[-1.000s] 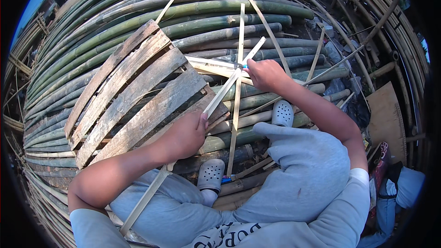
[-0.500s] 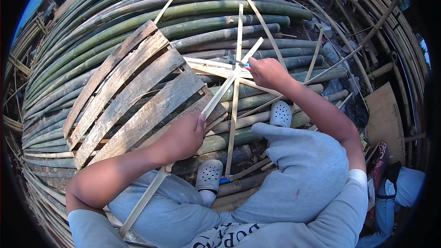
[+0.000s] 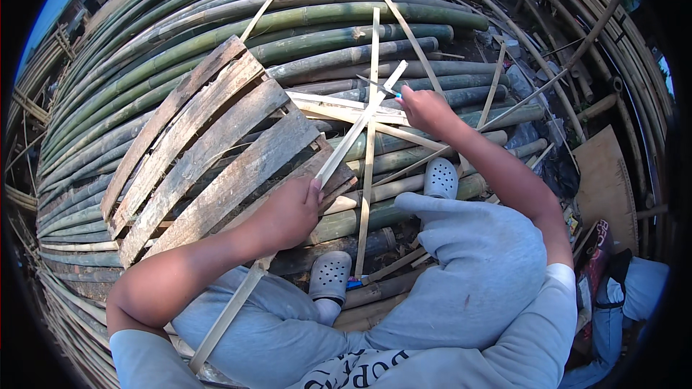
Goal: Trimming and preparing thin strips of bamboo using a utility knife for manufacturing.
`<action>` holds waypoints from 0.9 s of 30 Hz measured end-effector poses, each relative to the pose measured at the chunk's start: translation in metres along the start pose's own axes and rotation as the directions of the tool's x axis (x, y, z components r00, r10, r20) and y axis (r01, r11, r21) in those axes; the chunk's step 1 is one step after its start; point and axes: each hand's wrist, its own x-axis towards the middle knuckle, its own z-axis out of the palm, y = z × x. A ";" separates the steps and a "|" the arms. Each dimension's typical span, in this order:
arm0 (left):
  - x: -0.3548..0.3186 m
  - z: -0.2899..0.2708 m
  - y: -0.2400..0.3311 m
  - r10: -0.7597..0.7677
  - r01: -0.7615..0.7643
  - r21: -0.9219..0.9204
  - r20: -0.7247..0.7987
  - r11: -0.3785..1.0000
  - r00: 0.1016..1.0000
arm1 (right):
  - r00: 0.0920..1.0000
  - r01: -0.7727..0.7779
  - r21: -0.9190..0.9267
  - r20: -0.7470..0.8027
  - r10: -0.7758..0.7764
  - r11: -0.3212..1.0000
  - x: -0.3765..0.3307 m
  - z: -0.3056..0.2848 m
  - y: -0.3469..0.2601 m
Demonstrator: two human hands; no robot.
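My left hand (image 3: pixel 282 215) is closed around a pale split bamboo strip (image 3: pixel 351 138), which runs from beside my left thigh up to the far right. Near the strip's far end, my right hand (image 3: pixel 427 110) grips a knife (image 3: pixel 391 91) with a blue handle. Its thin dark blade points up and to the left, across the strip; whether it touches the strip I cannot tell. Under that far part, more pale bamboo strips (image 3: pixel 370 173) cross one another.
A slatted wooden pallet (image 3: pixel 209 151) lies to my left on a wide bed of green bamboo poles (image 3: pixel 324 13). My clog-clad feet (image 3: pixel 329 276) rest among the poles. At the right are a brown board (image 3: pixel 607 194) and part of another person in jeans (image 3: pixel 604 338).
My right hand has shifted slightly right with the knife, whose blade now shows more and angles upward near the strip's far end. My left hand has hardly moved.
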 end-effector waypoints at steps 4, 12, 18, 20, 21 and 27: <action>0.006 0.001 0.001 -0.018 0.018 -0.003 0.019 1.000 1.000 | 0.979 -0.203 -0.052 0.013 0.204 0.978 0.004 -0.003 0.024; 0.001 0.000 -0.004 0.016 -0.016 -0.024 -0.014 1.000 1.000 | 0.996 -0.006 -0.035 0.089 0.009 0.999 0.016 -0.015 -0.021; 0.004 0.003 0.005 -0.070 0.072 -0.042 0.045 0.997 0.997 | 0.979 -0.191 -0.012 0.075 0.192 0.981 0.005 0.000 -0.002; 0.003 0.003 -0.009 -0.009 0.009 -0.013 0.004 1.000 1.000 | 0.991 -0.056 0.028 0.122 0.052 0.998 0.005 -0.014 -0.062; 0.003 0.003 -0.014 0.076 -0.076 0.018 -0.016 0.997 0.997 | 0.988 0.012 0.028 0.151 -0.016 1.000 0.004 -0.027 -0.079; 0.000 -0.004 0.009 -0.013 0.012 0.038 0.036 0.999 0.999 | 0.992 -0.121 -0.116 0.009 0.123 0.986 0.004 -0.013 0.045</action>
